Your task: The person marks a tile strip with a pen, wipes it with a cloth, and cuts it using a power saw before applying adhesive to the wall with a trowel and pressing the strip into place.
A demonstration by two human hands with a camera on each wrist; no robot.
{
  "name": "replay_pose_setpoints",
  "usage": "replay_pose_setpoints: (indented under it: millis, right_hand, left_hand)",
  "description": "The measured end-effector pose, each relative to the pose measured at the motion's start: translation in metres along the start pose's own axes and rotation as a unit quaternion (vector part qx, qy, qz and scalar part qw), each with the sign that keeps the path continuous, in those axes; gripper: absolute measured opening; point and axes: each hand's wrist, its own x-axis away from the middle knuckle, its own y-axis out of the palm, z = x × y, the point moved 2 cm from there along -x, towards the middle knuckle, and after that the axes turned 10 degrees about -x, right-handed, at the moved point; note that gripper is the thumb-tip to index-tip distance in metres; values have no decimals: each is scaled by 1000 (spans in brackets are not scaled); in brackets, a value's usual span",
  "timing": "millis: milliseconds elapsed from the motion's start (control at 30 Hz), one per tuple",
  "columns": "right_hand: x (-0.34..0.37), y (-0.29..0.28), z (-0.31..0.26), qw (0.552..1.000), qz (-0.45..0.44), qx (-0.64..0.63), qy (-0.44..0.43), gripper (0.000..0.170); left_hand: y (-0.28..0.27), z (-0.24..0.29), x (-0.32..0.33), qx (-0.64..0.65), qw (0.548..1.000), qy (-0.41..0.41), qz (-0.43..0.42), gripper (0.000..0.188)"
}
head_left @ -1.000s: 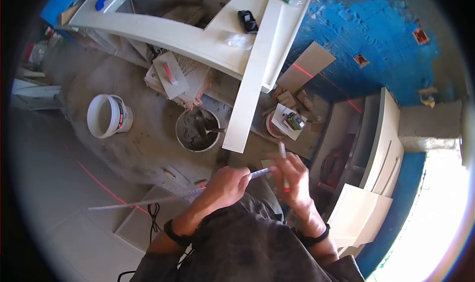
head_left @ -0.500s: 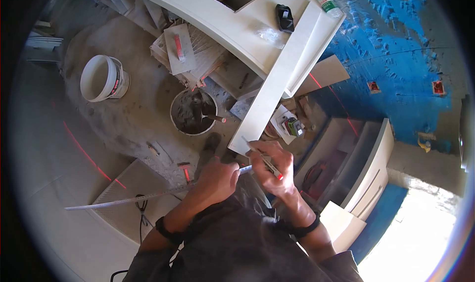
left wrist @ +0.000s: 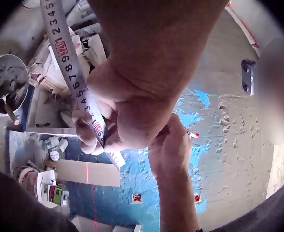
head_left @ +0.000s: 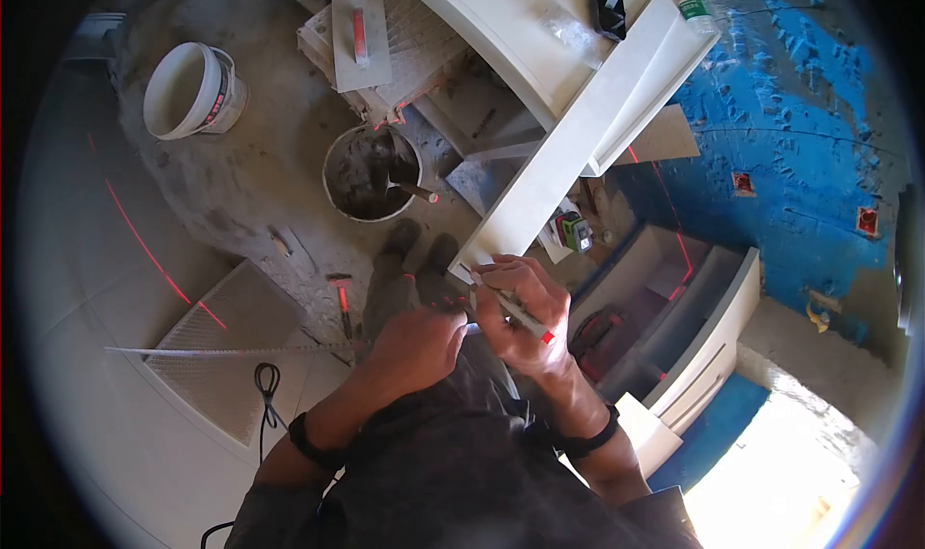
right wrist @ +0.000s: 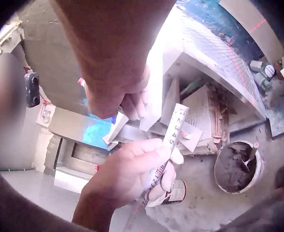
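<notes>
Left hand [head_left: 414, 349] grips the tape measure blade [left wrist: 74, 79]. Right hand [head_left: 530, 308] holds a red-ended marker [head_left: 526, 319] near the end of a white board [head_left: 576, 133].

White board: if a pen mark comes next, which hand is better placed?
Right, probably: the right hand holds the pen and appears near the white board in the head view; the left hand grips the measuring tape.
</notes>
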Motion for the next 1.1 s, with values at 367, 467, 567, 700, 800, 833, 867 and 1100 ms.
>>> replay_pose_setpoints:
  millis: [367, 467, 567, 700, 800, 833, 867, 1100]
  right_hand:
    - [-1, 0, 1, 1000, -17, 11, 3, 18]
    - [0, 0, 2, 1000, -17, 8, 8, 18]
    - [-2, 0, -1, 1000, -17, 24, 3, 18]
    - [-2, 0, -2, 1000, -22, 18, 6, 18]
    - [-2, 0, -3, 999, -21, 22, 9, 18]
    - [-2, 0, -2, 999, -21, 24, 9, 18]
    - [-2, 1, -2, 999, -20, 25, 9, 18]
    - [-1, 1, -3, 999, -20, 26, 16, 18]
  left_hand:
    - [5, -4, -3, 2, 1000, -1, -7, 20]
    - [0, -2, -3, 4, 1000, -6, -8, 21]
    - [1, -4, -2, 7, 1000, -4, -2, 21]
    - [3, -6, -1, 17, 1000, -2, 16, 21]
    - [4, -9, -1, 14, 1000, -3, 19, 19]
    - [6, -10, -1, 18, 999, 1, 30, 18]
    - [7, -11, -1, 21, 999, 5, 41, 18]
    - [3, -11, -1, 16, 999, 7, 30, 16]
